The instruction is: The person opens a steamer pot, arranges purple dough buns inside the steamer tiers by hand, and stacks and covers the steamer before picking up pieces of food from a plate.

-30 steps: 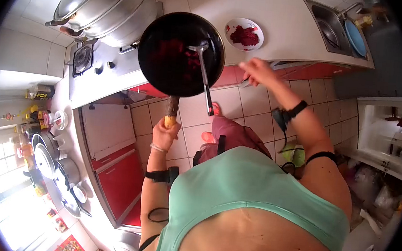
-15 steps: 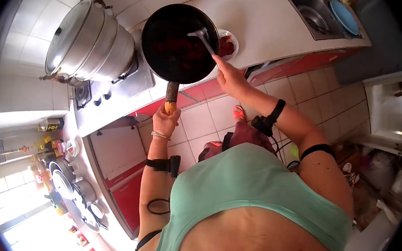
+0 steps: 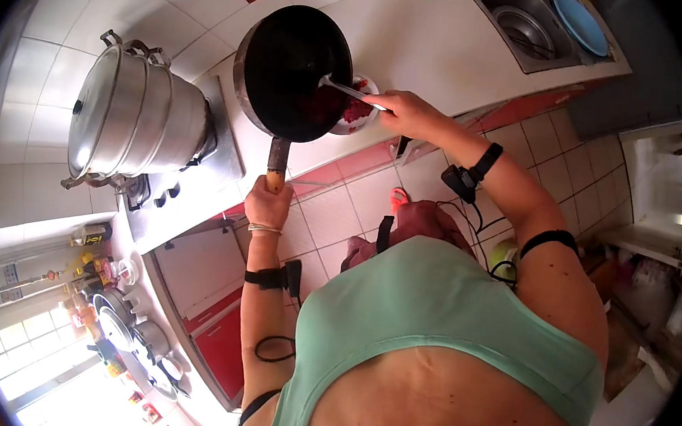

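My left hand (image 3: 268, 203) is wrapped round the wooden handle of a black pan (image 3: 293, 67), which is tilted to the right above the counter. Dark red food shows faintly near the pan's lower right. My right hand (image 3: 405, 113) grips a metal spatula (image 3: 350, 92), its blade at the inside of the pan's right rim. Partly hidden behind that rim, a white plate (image 3: 371, 87) with red shredded food (image 3: 357, 112) rests on the counter.
A large stacked steamer pot (image 3: 143, 110) stands on the stove (image 3: 222, 134) at the left. The sink (image 3: 527, 30) and a blue basin (image 3: 580, 25) are at the upper right. Pots and jars line the left windowsill counter.
My right hand has taken hold of the spatula that lay in the pan. The pan has tipped to the right and now overlaps the plate, and the view has shifted.
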`<state>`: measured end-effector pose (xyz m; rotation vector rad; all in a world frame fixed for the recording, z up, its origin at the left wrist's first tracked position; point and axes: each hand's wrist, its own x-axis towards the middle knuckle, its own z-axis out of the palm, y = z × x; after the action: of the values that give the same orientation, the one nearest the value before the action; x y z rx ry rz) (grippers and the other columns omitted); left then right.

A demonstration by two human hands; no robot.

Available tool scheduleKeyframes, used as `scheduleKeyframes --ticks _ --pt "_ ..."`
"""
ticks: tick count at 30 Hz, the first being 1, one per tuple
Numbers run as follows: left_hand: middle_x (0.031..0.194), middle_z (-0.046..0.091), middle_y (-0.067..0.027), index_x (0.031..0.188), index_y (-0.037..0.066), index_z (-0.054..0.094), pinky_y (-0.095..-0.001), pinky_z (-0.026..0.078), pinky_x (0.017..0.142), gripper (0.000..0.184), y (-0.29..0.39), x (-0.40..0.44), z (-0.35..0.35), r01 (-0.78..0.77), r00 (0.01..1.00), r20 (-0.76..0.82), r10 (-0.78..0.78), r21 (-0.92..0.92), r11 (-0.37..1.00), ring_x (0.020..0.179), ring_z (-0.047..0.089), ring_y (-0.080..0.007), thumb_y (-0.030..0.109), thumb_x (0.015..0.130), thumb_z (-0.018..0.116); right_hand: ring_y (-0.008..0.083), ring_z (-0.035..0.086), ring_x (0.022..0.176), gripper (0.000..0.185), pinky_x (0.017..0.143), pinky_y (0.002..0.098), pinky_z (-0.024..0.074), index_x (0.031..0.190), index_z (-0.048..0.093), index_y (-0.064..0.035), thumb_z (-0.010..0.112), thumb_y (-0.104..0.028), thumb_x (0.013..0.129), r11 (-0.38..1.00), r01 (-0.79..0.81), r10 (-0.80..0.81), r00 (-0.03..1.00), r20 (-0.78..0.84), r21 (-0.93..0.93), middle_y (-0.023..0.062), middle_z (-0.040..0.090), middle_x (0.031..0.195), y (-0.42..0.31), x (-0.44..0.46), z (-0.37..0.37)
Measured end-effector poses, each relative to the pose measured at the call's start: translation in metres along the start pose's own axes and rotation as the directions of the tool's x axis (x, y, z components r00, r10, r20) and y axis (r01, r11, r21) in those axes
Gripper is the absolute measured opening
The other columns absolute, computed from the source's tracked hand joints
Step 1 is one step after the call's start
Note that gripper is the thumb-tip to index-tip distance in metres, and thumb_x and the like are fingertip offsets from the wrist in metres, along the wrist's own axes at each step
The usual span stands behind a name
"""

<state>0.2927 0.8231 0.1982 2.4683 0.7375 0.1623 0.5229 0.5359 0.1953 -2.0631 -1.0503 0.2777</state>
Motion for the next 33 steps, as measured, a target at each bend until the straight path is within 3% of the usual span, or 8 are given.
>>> scheduleKeyframes --ticks 5,10,12,15,23,28,30,33 --pt "0.078 0.069 -0.0193 0.088 0.006 0.064 -0.0471 0.054 0.064 0.029 0.028 0.005 -0.004 -0.001 0.995 -0.1 0.021 0.194 0.981 0.072 0.066 -0.0418 0.031 0.075 0.073 0.0406 0.066 0.078 0.043 0.073 0.048 0.0517 0.123 0.066 -0.0116 0.054 -0.004 0.082 0.996 0.083 -0.083 0.997 0.005 -0.031 0.0248 0.065 0.087 0.018 0.015 -0.009" --pt "0.076 0.069 -0.0157 0.085 0.01 0.061 -0.0484 0.053 0.061 0.027 0.031 0.01 -0.002 -0.059 0.979 -0.175 0.106 0.254 0.965 0.069 0.067 -0.0398 0.032 0.075 0.073 0.041 0.065 0.08 0.04 0.074 0.0497 0.0509 0.121 0.067 -0.0103 0.055 -0.006 0.082 0.996 0.043 -0.032 0.99 0.138 -0.076 0.0237 0.066 0.088 0.011 0.016 -0.025" --pt "0.077 0.069 -0.0166 0.084 0.01 0.061 -0.0497 0.053 0.061 0.026 0.035 0.012 -0.001 -0.054 0.977 -0.186 0.102 0.245 0.968 0.07 0.067 -0.0408 0.033 0.077 0.073 0.0371 0.063 0.08 0.043 0.074 0.0449 0.0503 0.123 0.067 -0.0123 0.055 -0.003 0.083 0.979 0.055 -0.03 0.991 0.128 -0.197 0.0193 0.061 0.086 0.017 0.01 -0.028" --pt "0.071 0.067 -0.0118 0.086 0.013 0.059 -0.0466 0.052 0.057 0.027 0.038 0.014 0.002 -0.062 0.968 -0.213 0.134 0.316 0.947 0.064 0.066 -0.0368 0.034 0.076 0.073 0.0407 0.065 0.083 0.04 0.075 0.0496 0.0508 0.119 0.067 -0.0098 0.055 -0.004 0.081 0.985 0.079 -0.069 0.995 0.071 -0.154 0.0236 0.066 0.09 0.021 -0.001 -0.038" --pt "0.07 0.067 -0.0114 0.086 0.014 0.058 -0.0463 0.052 0.053 0.027 0.035 0.023 0.002 -0.073 0.957 -0.219 0.191 0.453 0.888 0.06 0.065 -0.0359 0.033 0.075 0.072 0.0379 0.064 0.086 0.043 0.078 0.0456 0.0513 0.124 0.066 -0.0098 0.056 -0.004 0.082 0.982 0.018 0.015 0.985 0.172 -0.187 0.0211 0.066 0.095 0.025 0.009 -0.05" --pt "0.069 0.067 -0.0117 0.087 0.014 0.058 -0.0469 0.053 0.053 0.027 0.037 0.019 -0.003 -0.09 0.954 -0.219 0.203 0.437 0.895 0.06 0.066 -0.0362 0.032 0.074 0.073 0.0388 0.065 0.089 0.044 0.079 0.0463 0.0512 0.124 0.065 -0.009 0.056 -0.004 0.082 0.99 0.038 -0.018 0.988 0.154 -0.134 0.0217 0.067 0.097 0.022 0.018 -0.038" --pt "0.07 0.067 -0.0118 0.087 0.013 0.059 -0.047 0.053 0.054 0.027 0.038 0.017 -0.005 -0.083 0.951 -0.233 0.201 0.435 0.897 0.06 0.066 -0.0362 0.031 0.074 0.073 0.0382 0.065 0.089 0.044 0.08 0.0465 0.0509 0.125 0.064 -0.0086 0.055 -0.004 0.082 0.977 -0.037 0.084 0.972 0.22 -0.21 0.0216 0.067 0.095 0.014 0.01 -0.042" --pt "0.07 0.067 -0.0122 0.087 0.013 0.059 -0.0475 0.053 0.054 0.026 0.035 0.01 -0.007 -0.087 0.942 -0.262 0.209 0.412 0.907 0.061 0.066 -0.0363 0.031 0.075 0.074 0.0386 0.065 0.088 0.044 0.08 0.0466 0.0505 0.125 0.064 -0.0086 0.055 -0.004 0.082 0.981 -0.022 0.068 0.969 0.238 -0.191 0.0219 0.067 0.095 0.007 -0.007 -0.063"
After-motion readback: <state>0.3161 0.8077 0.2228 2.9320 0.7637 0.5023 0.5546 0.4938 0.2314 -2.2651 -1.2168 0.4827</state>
